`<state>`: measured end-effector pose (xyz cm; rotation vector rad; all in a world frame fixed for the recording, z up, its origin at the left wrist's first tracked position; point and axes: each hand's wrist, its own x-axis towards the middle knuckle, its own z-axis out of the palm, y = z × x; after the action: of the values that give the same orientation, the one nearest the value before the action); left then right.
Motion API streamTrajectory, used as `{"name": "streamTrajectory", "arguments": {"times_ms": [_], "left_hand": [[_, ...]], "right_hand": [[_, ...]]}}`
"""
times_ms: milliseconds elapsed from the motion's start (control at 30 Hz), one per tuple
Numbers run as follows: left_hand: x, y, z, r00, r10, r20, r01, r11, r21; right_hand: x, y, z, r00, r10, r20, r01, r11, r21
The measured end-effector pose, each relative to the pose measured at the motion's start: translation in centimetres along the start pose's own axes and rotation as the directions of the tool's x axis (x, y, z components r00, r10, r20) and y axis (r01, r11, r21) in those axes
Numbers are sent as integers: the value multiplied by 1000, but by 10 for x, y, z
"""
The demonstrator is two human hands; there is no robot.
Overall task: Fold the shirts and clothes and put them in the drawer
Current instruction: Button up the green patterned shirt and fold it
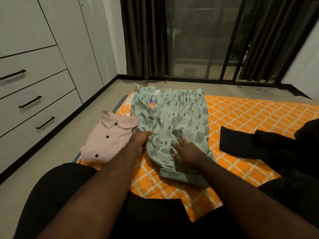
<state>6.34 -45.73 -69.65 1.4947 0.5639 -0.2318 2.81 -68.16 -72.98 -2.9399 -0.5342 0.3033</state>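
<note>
- head view: the fold of the pale green garment with grey brush-mark print (174, 121) looks to be in hand; it lies partly doubled on the orange quilted mat with white lattice pattern (250, 114), one long part trailing off to the far left.
- the left hand (140, 138) sits at the garment's left edge, fingers curled round a fold of the cloth, thumb on top.
- the right hand (185, 153) lies flat on the near part of the garment, fingers spread, pressing it down.
- a folded pale pink collared shirt with dark buttons (107, 140) rests just beside the green one, at the mat's left edge, seemingly finished.
- a black folded cloth (240, 144) lies well apart on the right of the mat; whether it is done i cannot tell.
- next move, as i judge it: draw the held edge over toward the middle while the flat hand keeps the cloth from sliding; thin fabric may bunch.
- the white drawers with black bar handles (34, 100) stand on the left, all closed; what they hold is hidden, so one must be opened before anything goes in.
</note>
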Motion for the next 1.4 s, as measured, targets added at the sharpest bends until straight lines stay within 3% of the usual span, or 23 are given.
{"name": "streamTrajectory", "arguments": {"times_ms": [200, 333, 533, 867, 1033, 1233, 1400], "left_hand": [[12, 5, 6, 998, -37, 54, 36, 999, 7], [22, 1, 11, 991, -16, 134, 40, 983, -177], [45, -6, 12, 979, 64, 194, 50, 845, -532], [59, -17, 11, 971, 69, 229, 74, 824, -561], [34, -5, 23, 948, 132, 289, 19, 885, -465], [2, -3, 76, 905, 149, 398, -76, 978, -193], [-17, -18, 108, 780, 208, 590, -292, 955, 49]], "right_hand": [[23, 2, -20, 986, -14, -165, 17, 1000, 16], [52, 10, -23, 969, 10, -248, 2, 999, 48], [70, 20, -5, 978, 52, -204, -47, 998, 28], [72, 37, 1, 959, 141, -248, -142, 990, 16], [68, 34, -2, 974, 123, -192, -92, 982, 167], [61, 32, 0, 985, 91, -146, -80, 993, 81], [54, 42, 9, 989, 66, -129, -53, 993, 108]]}}
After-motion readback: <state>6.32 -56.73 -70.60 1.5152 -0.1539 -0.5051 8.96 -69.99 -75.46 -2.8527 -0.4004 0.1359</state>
